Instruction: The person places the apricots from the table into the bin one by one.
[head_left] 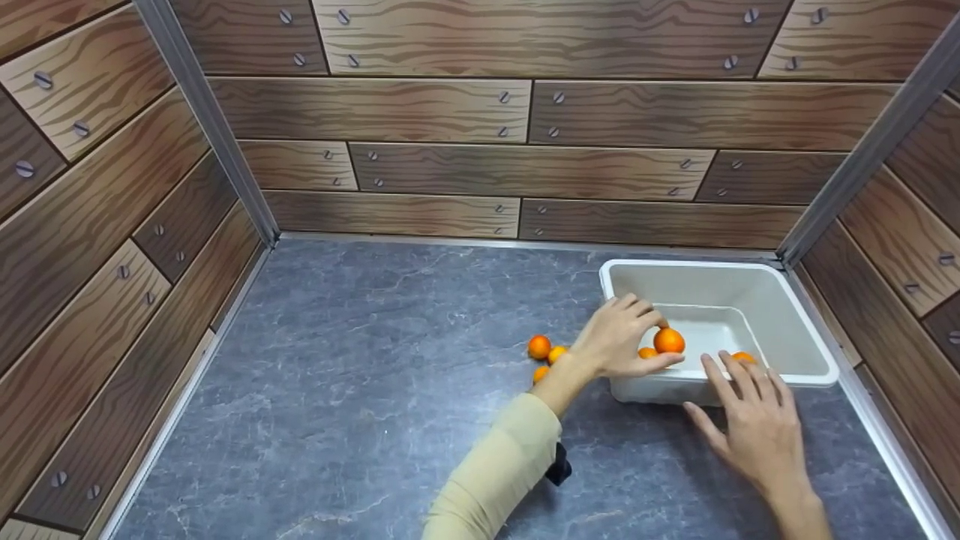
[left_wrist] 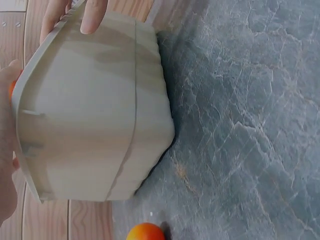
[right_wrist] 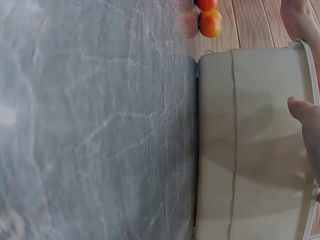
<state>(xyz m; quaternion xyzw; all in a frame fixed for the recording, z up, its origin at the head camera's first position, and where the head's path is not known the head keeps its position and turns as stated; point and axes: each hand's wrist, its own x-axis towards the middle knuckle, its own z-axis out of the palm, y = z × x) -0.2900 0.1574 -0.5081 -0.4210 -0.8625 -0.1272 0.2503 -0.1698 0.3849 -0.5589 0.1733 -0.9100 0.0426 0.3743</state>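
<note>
A small round orange fruit [head_left: 669,340] is pinched between the thumb and fingers of my left hand [head_left: 621,337], just inside the near left side of a white plastic bin [head_left: 814,349]. Another orange fruit [head_left: 647,352] shows behind it in the bin, and one more orange fruit [head_left: 742,358] lies by the fingers of my right hand [head_left: 761,427]. That hand holds the bin's near rim, fingers over the edge and thumb [right_wrist: 302,110] on the outer side. Left of the bin, several loose orange fruits [head_left: 538,346] sit close together on the table, partly hidden by my left wrist.
The bin stands on a dark grey marbled tabletop [head_left: 337,390], near the back right corner. Wood-patterned walls [head_left: 435,169] with metal edge strips enclose the back and both sides. A black object [head_left: 559,466] shows beside the left sleeve.
</note>
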